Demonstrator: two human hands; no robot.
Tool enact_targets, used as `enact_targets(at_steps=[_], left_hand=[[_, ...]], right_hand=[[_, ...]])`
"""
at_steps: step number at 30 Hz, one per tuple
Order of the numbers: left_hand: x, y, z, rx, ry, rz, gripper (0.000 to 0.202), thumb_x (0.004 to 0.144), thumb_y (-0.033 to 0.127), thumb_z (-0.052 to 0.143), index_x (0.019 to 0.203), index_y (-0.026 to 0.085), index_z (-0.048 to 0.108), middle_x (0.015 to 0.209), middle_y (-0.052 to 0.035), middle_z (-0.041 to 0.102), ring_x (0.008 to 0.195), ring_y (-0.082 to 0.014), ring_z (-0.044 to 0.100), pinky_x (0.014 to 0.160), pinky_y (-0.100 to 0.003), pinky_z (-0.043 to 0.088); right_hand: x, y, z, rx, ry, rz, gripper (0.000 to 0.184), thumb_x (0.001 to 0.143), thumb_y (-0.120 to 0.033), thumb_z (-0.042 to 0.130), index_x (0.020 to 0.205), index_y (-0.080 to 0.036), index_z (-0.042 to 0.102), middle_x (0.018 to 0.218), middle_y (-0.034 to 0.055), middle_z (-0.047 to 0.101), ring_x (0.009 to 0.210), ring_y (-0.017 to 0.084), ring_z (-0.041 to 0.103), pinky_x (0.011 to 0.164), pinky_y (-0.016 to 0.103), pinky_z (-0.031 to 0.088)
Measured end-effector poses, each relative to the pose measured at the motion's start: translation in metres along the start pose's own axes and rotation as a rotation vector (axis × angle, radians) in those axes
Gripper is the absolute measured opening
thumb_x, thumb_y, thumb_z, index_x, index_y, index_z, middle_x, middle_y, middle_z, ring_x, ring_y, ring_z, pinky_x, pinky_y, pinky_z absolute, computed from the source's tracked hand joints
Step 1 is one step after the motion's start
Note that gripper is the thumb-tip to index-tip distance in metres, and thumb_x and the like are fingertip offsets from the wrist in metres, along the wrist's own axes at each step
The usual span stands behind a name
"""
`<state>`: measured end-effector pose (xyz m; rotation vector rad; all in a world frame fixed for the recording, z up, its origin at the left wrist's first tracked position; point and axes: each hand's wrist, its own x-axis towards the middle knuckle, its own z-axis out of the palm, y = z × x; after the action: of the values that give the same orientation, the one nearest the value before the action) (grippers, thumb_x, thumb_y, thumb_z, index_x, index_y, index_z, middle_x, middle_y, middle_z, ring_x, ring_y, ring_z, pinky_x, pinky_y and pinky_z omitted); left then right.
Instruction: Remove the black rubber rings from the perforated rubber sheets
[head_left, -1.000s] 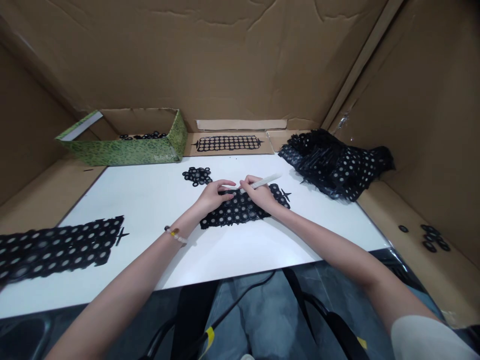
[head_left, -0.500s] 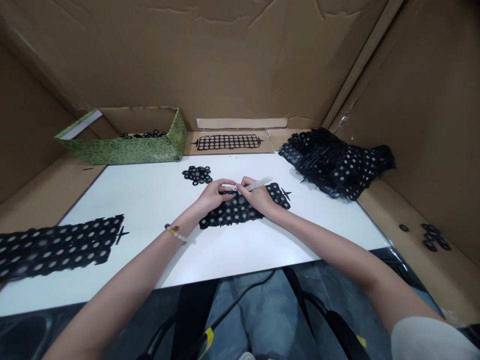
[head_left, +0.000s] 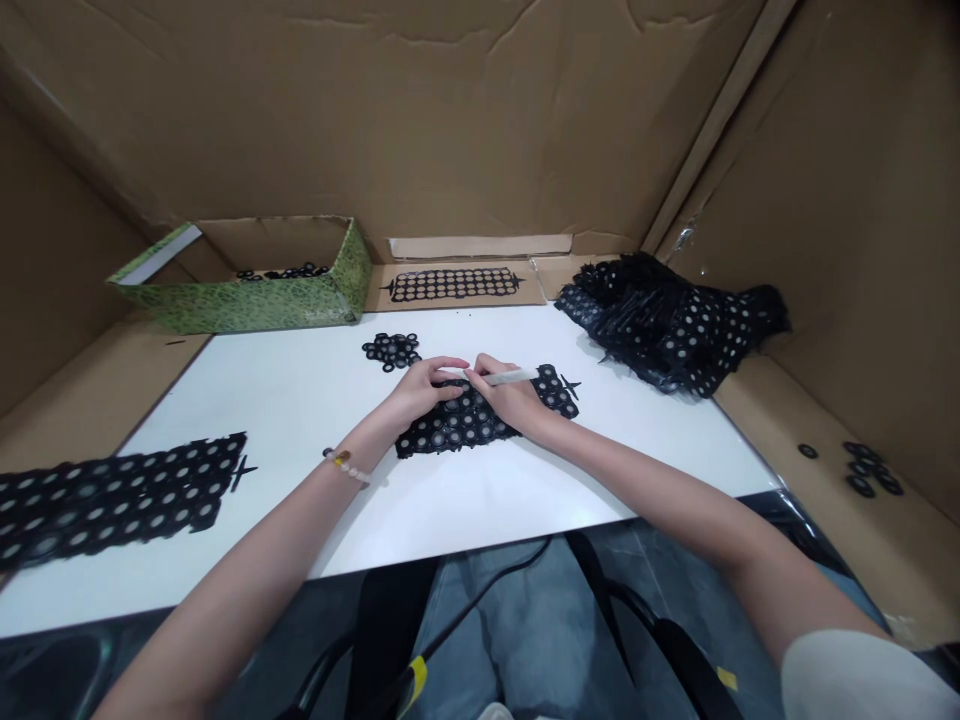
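A black sheet with rows of round holes [head_left: 461, 428] lies on the white tabletop in front of me, partly covered by both hands. My left hand [head_left: 424, 390] is at its far edge, fingers curled and thumb against the sheet. A white pen-shaped tool [head_left: 514, 376] is gripped in my right hand [head_left: 510, 398] like a pencil, slanting up to the right. Its tip meets the fingertips of my left hand, so the contact point is hidden. Just behind my left hand sits a small pile of black rings [head_left: 391, 350].
A green patterned box [head_left: 247, 305] holding black rings stands back left. Another black holed sheet [head_left: 120, 497] lies at left, and a lattice sheet [head_left: 454, 285] rests on cardboard behind. Stacked black sheets [head_left: 667, 325] fill the back right. Several loose rings [head_left: 862, 466] lie far right.
The white tool has tilted lower, its rear end dropping toward the sheet. Both hands stay at nearly the same place on the sheet. The whole view has shifted very slightly.
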<state>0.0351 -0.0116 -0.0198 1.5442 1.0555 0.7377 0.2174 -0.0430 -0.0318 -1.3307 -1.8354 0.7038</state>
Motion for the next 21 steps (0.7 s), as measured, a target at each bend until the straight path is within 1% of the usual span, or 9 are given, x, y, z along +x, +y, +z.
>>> enact_targets(at_steps=[3,5,8,11,13,15,18,21], left_hand=[[0.0,0.003,-0.001,0.007,-0.029,0.01,0.05,0.061,0.029,0.081,0.108,0.02,0.068,0.109,-0.0089,0.075,0.111,-0.0293,0.066,0.102,-0.045,0.045],[0.0,0.004,-0.003,0.042,-0.042,0.021,0.048,0.063,0.033,0.08,0.107,0.02,0.068,0.113,-0.0091,0.074,0.114,-0.0294,0.065,0.102,-0.045,0.045],[0.003,0.003,-0.007,0.158,-0.06,0.06,0.047,0.064,0.039,0.079,0.105,0.02,0.068,0.118,-0.0091,0.072,0.116,-0.0294,0.063,0.104,-0.044,0.044],[0.005,-0.001,-0.011,0.319,-0.069,0.073,0.056,0.061,0.043,0.081,0.11,0.021,0.069,0.119,-0.0075,0.071,0.116,-0.0304,0.063,0.106,-0.044,0.043],[0.004,-0.003,-0.011,0.413,-0.056,0.057,0.058,0.06,0.042,0.082,0.113,0.023,0.069,0.119,-0.0062,0.072,0.118,-0.0313,0.062,0.107,-0.043,0.043],[0.004,-0.003,-0.01,0.467,-0.038,0.038,0.056,0.061,0.039,0.081,0.114,0.024,0.071,0.118,-0.0056,0.072,0.118,-0.0319,0.062,0.107,-0.043,0.043],[0.002,0.001,-0.007,0.453,-0.027,0.019,0.052,0.06,0.032,0.081,0.111,0.025,0.073,0.116,-0.0041,0.074,0.116,-0.0319,0.063,0.108,-0.043,0.043],[0.001,0.004,-0.006,0.396,-0.01,0.004,0.05,0.06,0.026,0.081,0.109,0.025,0.074,0.113,-0.0029,0.075,0.116,-0.0318,0.063,0.106,-0.042,0.044]], right_hand=[[0.0,0.0,-0.001,0.012,-0.009,-0.012,0.025,0.094,-0.044,0.047,0.079,-0.024,0.049,0.071,-0.0028,0.056,0.069,0.016,0.051,0.065,0.028,0.03],[0.001,0.0,-0.002,0.036,-0.011,-0.026,0.026,0.094,-0.044,0.046,0.078,-0.024,0.048,0.07,-0.0028,0.055,0.069,0.016,0.05,0.065,0.028,0.03],[0.002,0.0,-0.004,0.098,-0.002,-0.039,0.031,0.093,-0.046,0.047,0.072,-0.023,0.045,0.065,-0.0032,0.05,0.067,0.016,0.048,0.065,0.028,0.031],[0.004,0.002,-0.006,0.191,0.048,-0.011,0.033,0.091,-0.045,0.049,0.067,-0.022,0.042,0.063,-0.0037,0.046,0.065,0.015,0.045,0.064,0.028,0.031],[0.005,0.003,-0.007,0.241,0.076,0.02,0.033,0.089,-0.043,0.051,0.065,-0.022,0.042,0.061,-0.004,0.044,0.064,0.015,0.044,0.063,0.028,0.031],[0.005,0.004,-0.007,0.275,0.086,0.038,0.032,0.087,-0.041,0.052,0.063,-0.022,0.042,0.06,-0.004,0.043,0.063,0.014,0.043,0.062,0.028,0.031],[0.004,0.004,-0.008,0.312,0.075,0.045,0.032,0.085,-0.039,0.054,0.06,-0.022,0.042,0.058,-0.0038,0.042,0.061,0.014,0.042,0.061,0.028,0.031],[0.002,0.002,-0.008,0.296,0.029,0.04,0.031,0.083,-0.036,0.055,0.058,-0.022,0.043,0.056,-0.0038,0.042,0.059,0.014,0.041,0.06,0.028,0.03]])
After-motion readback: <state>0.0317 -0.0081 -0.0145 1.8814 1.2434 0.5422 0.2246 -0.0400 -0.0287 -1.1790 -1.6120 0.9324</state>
